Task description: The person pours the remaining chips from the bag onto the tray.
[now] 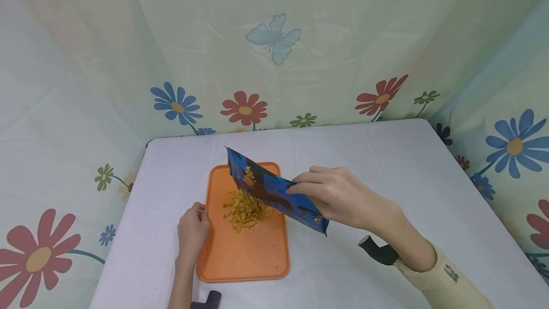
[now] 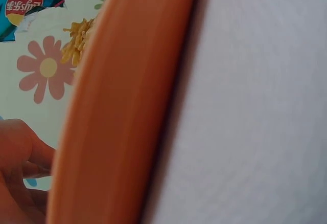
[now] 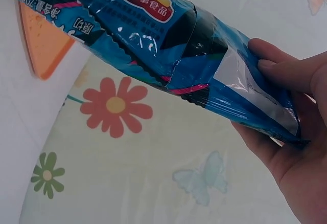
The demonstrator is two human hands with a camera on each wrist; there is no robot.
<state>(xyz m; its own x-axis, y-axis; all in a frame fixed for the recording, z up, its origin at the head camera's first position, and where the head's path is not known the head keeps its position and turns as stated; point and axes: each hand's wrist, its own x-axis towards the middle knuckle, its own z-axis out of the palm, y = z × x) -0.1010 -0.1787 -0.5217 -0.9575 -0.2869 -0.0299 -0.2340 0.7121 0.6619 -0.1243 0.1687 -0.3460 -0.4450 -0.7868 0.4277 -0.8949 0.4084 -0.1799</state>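
My right hand [image 1: 343, 195] grips a blue snack bag [image 1: 276, 190], a Lay's packet by its logo, near one end. The bag is tilted over an orange tray [image 1: 244, 262], its far end pointing to the upper left. Beneath it, a heap of thin yellow chip sticks [image 1: 245, 211] lies on the tray. At the tray's left side, my left hand [image 1: 193, 229] holds the rim with curled fingers. In the right wrist view, thumb and fingers close around the bag's end. The left wrist view has the tray's orange side very near.
A white-covered table [image 1: 369, 156] lies under the tray. Behind and beside it hangs a flower-printed curtain [image 1: 326, 61]. Dark wrist-worn devices show near both wrists, one of them a black piece [image 1: 379, 251] below the right forearm.
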